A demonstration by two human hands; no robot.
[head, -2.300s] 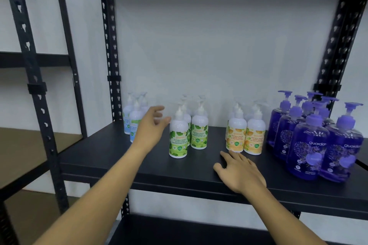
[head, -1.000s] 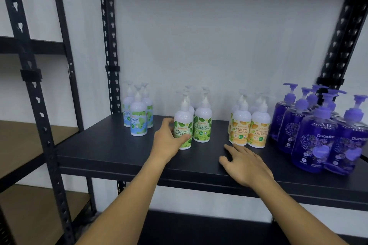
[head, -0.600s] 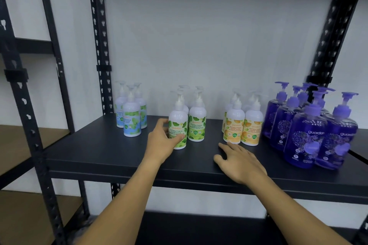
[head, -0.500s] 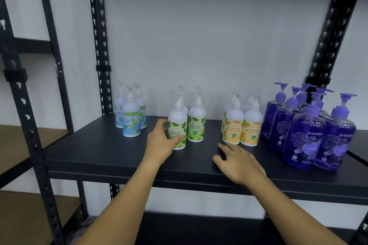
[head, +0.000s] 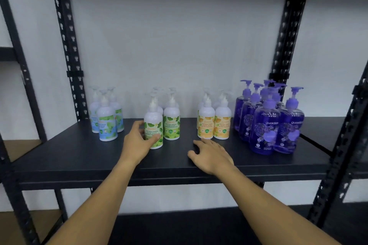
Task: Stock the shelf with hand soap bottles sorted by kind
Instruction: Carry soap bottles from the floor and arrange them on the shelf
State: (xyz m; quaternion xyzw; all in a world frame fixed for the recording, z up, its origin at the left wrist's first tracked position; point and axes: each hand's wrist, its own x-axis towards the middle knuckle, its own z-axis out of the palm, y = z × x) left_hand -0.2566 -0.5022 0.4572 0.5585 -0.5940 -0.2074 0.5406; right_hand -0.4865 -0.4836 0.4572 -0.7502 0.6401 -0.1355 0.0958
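Right at the centre of the view, the left hand (head: pixel 137 141) grips the front green-label bottle (head: pixel 153 125) low on its body, thumb across the label and fingers curled round the far side. That bottle stands upright on the black shelf (head: pixel 79 157), forward of its group and just beside a second green-label bottle (head: pixel 171 122), with more white pump tops behind them (how many is hard to tell, since they overlap).

The right hand (head: pixel 211 155) holds nothing; it lies palm down on the shelf with fingers spread and relaxed, its fingertips near the base of the orange-label bottles (head: pixel 215 123). These stand in a tight cluster to the right of the green group, with a bare gap of shelf between the two kinds.

Further right, and close to the orange cluster, the purple bottles (head: pixel 266 125) stand together, larger and translucent, with purple pumps. At the far left, near the rear upright post (head: pixel 69 49), the blue-label bottles (head: pixel 106 125) form their own small cluster, well apart from the green ones.

Both forearms reach in from the lower edge, over the front lip of the shelf. A white wall (head: pixel 179 36) backs the rack.
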